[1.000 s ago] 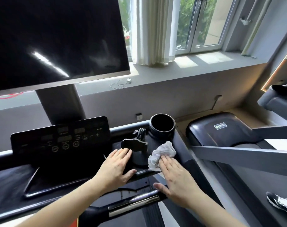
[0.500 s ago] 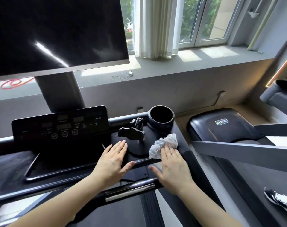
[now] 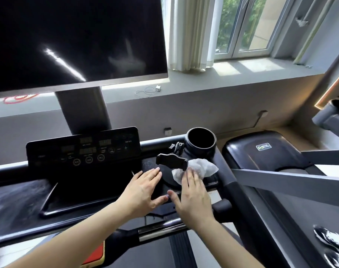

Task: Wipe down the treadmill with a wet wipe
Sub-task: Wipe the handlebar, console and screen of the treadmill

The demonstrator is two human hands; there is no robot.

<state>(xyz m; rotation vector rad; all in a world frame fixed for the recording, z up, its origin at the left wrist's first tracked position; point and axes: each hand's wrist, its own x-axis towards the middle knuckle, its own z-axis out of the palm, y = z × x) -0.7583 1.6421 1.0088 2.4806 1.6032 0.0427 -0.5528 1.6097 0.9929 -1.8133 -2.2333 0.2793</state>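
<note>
**Treadmill console, wipe in use**

Where the console tray meets the cup holder (image 3: 201,142), a crumpled white wet wipe (image 3: 198,168) lies under the right hand (image 3: 193,194), straight fingers pressing it onto the treadmill (image 3: 83,192). Left hand (image 3: 143,190): flat beside it, fingers relaxed, holding nothing. Phone clamp (image 3: 171,161): just behind the wipe.

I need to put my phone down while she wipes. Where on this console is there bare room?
The dark tray below the control panel, to the side of the left hand, is bare. The cup holder looks empty. Crowded: the phone mount, the wet wipe and both hands, the right hand pressing the wipe.
</note>
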